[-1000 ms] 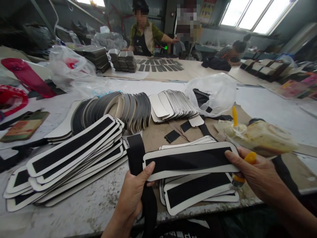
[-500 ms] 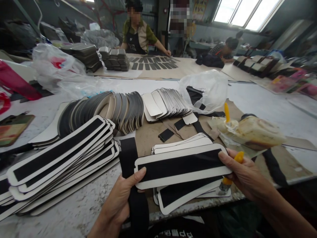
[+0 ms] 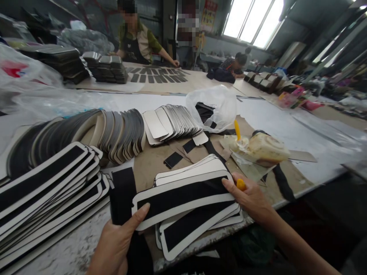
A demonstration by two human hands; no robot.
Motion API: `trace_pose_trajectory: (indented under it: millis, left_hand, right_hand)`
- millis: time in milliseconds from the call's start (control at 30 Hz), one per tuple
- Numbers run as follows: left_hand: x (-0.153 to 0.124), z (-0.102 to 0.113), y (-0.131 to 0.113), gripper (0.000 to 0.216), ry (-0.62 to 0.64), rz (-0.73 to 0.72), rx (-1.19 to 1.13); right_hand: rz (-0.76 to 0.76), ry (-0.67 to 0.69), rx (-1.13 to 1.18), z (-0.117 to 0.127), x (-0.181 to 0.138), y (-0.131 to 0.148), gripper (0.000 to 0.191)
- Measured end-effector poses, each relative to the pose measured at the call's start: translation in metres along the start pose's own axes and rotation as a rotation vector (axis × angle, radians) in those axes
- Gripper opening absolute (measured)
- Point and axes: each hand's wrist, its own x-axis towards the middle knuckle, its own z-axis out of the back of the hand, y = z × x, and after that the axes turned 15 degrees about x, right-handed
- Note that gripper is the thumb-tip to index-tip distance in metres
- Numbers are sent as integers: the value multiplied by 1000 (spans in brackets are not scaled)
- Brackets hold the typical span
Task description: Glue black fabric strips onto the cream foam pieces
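Note:
A long white panel with rounded corners and a black strip along its middle (image 3: 185,196) is held level between my hands. My left hand (image 3: 114,238) pinches its left end, thumb on top. At the right end, my right hand (image 3: 250,194) grips the panel and also keeps a brush with a yellow handle (image 3: 241,185) in its fingers; the bristles are hidden. Under the held panel lies a pile of similar panels (image 3: 183,233), some plain white. A wide black band (image 3: 123,191) hangs beside my left hand, partly behind it.
Stacked black-and-white panels (image 3: 57,191) fill the left. Behind are fanned curved pieces (image 3: 120,131), white pieces (image 3: 172,120) and a plastic bag (image 3: 220,107). A stained glue container (image 3: 266,149) with another yellow handle (image 3: 237,130) stands right. A co-worker (image 3: 140,42) works across the table.
My view has turned to the right, so the things on the table appear further left. Both hands still hold the panel, and the brush's bristle end has gone out of sight.

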Motion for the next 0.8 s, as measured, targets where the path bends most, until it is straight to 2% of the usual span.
trace_pose_trajectory:
  millis: [333, 567, 667, 800]
  left_hand:
    - [0, 2, -4, 50, 64, 62, 26]
    - [-6, -4, 0, 48, 16, 51, 7]
    - [-8, -5, 3, 39, -7, 54, -6]
    - [-15, -8, -1, 22, -115, 33, 58]
  right_hand:
    - [64, 148, -20, 9, -1, -6, 30]
    - [42, 210, -15, 17, -1, -4, 28]
    - [36, 211, -56, 18, -1, -4, 30]
    - [-21, 192, -126, 19, 1, -5, 32]
